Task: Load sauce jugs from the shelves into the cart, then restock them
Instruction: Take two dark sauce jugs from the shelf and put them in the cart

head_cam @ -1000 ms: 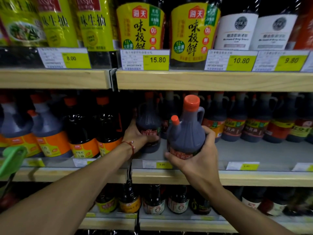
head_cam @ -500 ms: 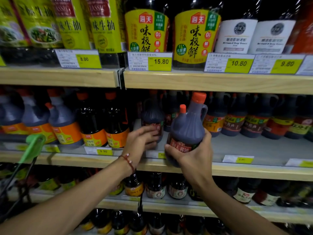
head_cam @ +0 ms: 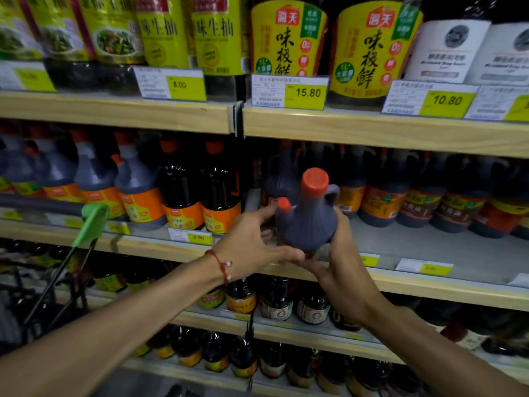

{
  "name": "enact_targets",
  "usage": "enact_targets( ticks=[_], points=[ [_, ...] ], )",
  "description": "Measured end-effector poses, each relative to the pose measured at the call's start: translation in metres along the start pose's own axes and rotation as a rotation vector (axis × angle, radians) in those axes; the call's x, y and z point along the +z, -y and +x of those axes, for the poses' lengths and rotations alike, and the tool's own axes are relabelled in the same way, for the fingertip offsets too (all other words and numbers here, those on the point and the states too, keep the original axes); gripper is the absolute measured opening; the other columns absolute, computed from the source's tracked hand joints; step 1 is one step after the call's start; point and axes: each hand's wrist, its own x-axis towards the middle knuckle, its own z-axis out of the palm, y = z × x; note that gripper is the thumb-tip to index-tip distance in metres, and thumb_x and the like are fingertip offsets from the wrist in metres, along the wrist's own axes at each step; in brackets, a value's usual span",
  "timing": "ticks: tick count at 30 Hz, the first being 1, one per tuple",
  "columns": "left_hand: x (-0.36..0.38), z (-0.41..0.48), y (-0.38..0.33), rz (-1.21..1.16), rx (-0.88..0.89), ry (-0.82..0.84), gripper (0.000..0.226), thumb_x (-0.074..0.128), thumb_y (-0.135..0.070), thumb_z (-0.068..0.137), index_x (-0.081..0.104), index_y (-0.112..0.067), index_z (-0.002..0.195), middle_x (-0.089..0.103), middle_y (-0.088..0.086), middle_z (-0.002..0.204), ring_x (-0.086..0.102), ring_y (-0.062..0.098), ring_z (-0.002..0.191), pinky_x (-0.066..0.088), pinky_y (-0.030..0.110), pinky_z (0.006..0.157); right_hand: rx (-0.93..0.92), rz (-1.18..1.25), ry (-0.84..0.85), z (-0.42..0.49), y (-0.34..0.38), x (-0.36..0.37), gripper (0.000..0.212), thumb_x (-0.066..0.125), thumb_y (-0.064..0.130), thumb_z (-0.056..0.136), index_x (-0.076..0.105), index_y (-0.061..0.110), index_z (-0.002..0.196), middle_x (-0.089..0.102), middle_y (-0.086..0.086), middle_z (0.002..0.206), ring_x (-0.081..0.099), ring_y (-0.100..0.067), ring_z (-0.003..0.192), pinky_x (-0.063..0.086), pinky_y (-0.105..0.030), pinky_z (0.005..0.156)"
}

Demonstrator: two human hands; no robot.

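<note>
A dark sauce jug [head_cam: 307,222] with a large orange cap, a small orange spout cap and a loop handle is held tilted in front of the middle shelf [head_cam: 429,247]. My right hand [head_cam: 340,265] grips its right side and base. My left hand [head_cam: 252,242], a red cord on its wrist, clasps the jug's left side, thumb under the bottom and fingers up by the small cap. The label is mostly hidden by my hands. One similar jug [head_cam: 279,184] stands on the shelf just behind. Part of the cart shows at the left by its green handle [head_cam: 94,222].
More handled jugs [head_cam: 423,202] line the back of the middle shelf to the right. Orange-labelled bottles [head_cam: 183,193] stand to the left. Yellow-labelled bottles [head_cam: 289,38] and price tags fill the top shelf. Small bottles [head_cam: 274,302] crowd the lower shelves.
My left hand left the jug standing on the shelf and came across onto the left side of the jug my right hand holds. That jug has come out toward me and tilted.
</note>
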Motion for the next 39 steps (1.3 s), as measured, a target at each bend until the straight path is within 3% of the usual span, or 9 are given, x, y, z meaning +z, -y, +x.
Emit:
enact_targets(
  ticks=[5, 9, 13, 19, 22, 26, 30, 36, 39],
  points=[
    [-0.002, 0.0, 0.006, 0.135, 0.14, -0.07, 0.081, 0.088, -0.014, 0.072, 0.048, -0.034, 0.14, 0.06, -0.024, 0.127, 0.052, -0.012, 0.121, 0.044, 0.012, 0.101, -0.058, -0.3, -0.296, 0.01, -0.003, 0.019, 0.093, 0.086, 0.006, 0.08, 0.029, 0.018, 0.153, 0.034, 0.002, 0.139, 0.04, -0.019, 0.129, 0.033, -0.014, 0.106],
    [-0.006, 0.007, 0.02, 0.109, 0.159, -0.162, 0.073, 0.082, -0.013, 0.08, 0.044, -0.041, 0.135, 0.06, -0.02, 0.131, 0.053, -0.005, 0.125, 0.043, 0.016, 0.103, -0.003, -0.125, -0.247, 0.028, 0.001, 0.034, 0.085, 0.078, 0.003, 0.087, 0.031, 0.021, 0.155, 0.037, 0.006, 0.131, 0.044, 0.002, 0.113, 0.039, -0.006, 0.094],
    [-0.011, 0.017, 0.031, -0.035, 0.107, -0.281, 0.067, 0.076, -0.005, 0.084, 0.046, -0.041, 0.131, 0.064, -0.022, 0.121, 0.059, -0.008, 0.116, 0.046, 0.013, 0.094, 0.02, -0.045, -0.238, 0.041, -0.003, 0.048, 0.082, 0.075, -0.004, 0.087, 0.036, 0.017, 0.155, 0.043, 0.003, 0.142, 0.047, -0.009, 0.134, 0.043, -0.024, 0.113],
    [-0.01, 0.029, 0.06, 0.044, 0.08, -0.304, 0.063, 0.077, -0.021, 0.085, 0.044, -0.05, 0.13, 0.065, -0.013, 0.127, 0.06, 0.003, 0.12, 0.049, 0.037, 0.105, 0.078, -0.021, -0.145, 0.052, -0.016, 0.054, 0.081, 0.071, -0.009, 0.087, 0.038, 0.019, 0.155, 0.049, 0.002, 0.144, 0.049, -0.008, 0.133, 0.04, -0.014, 0.111],
    [-0.007, 0.032, 0.075, 0.01, 0.049, -0.287, 0.062, 0.075, -0.021, 0.088, 0.043, -0.043, 0.136, 0.062, -0.011, 0.133, 0.056, 0.001, 0.125, 0.046, 0.031, 0.108, 0.112, -0.009, -0.101, 0.051, -0.024, 0.058, 0.082, 0.069, -0.008, 0.089, 0.035, 0.023, 0.157, 0.048, 0.006, 0.146, 0.05, -0.008, 0.134, 0.043, -0.028, 0.115],
    [-0.009, 0.045, 0.083, -0.005, 0.008, -0.323, 0.061, 0.073, -0.02, 0.091, 0.045, -0.019, 0.145, 0.064, -0.007, 0.131, 0.058, 0.002, 0.123, 0.046, 0.02, 0.103, 0.185, 0.035, -0.066, 0.061, -0.025, 0.059, 0.083, 0.062, -0.009, 0.094, 0.026, 0.026, 0.16, 0.042, 0.009, 0.151, 0.044, -0.006, 0.138, 0.039, -0.024, 0.117],
    [-0.013, 0.057, 0.083, 0.069, -0.015, -0.332, 0.062, 0.073, -0.024, 0.091, 0.047, -0.017, 0.146, 0.066, -0.006, 0.128, 0.059, 0.002, 0.12, 0.047, 0.019, 0.101, 0.175, -0.026, -0.065, 0.071, -0.035, 0.06, 0.084, 0.055, -0.006, 0.09, 0.025, 0.024, 0.162, 0.038, 0.002, 0.156, 0.042, -0.017, 0.144, 0.041, -0.044, 0.119],
    [-0.006, 0.068, 0.079, 0.149, -0.068, -0.373, 0.066, 0.076, -0.028, 0.088, 0.046, -0.014, 0.145, 0.066, -0.001, 0.123, 0.06, 0.006, 0.11, 0.047, 0.012, 0.09, 0.221, -0.085, 0.008, 0.073, -0.029, 0.04, 0.082, 0.052, -0.012, 0.091, 0.023, 0.02, 0.162, 0.028, 0.008, 0.153, 0.038, -0.022, 0.146, 0.038, -0.043, 0.121],
    [-0.003, 0.066, 0.079, 0.177, -0.096, -0.369, 0.069, 0.074, -0.032, 0.089, 0.042, -0.015, 0.148, 0.064, 0.002, 0.131, 0.059, 0.013, 0.118, 0.048, 0.021, 0.096, 0.259, -0.151, 0.013, 0.065, -0.011, 0.033, 0.072, 0.054, -0.011, 0.09, 0.036, 0.015, 0.154, 0.031, 0.002, 0.147, 0.043, -0.026, 0.14, 0.039, -0.039, 0.118]
  ],
)
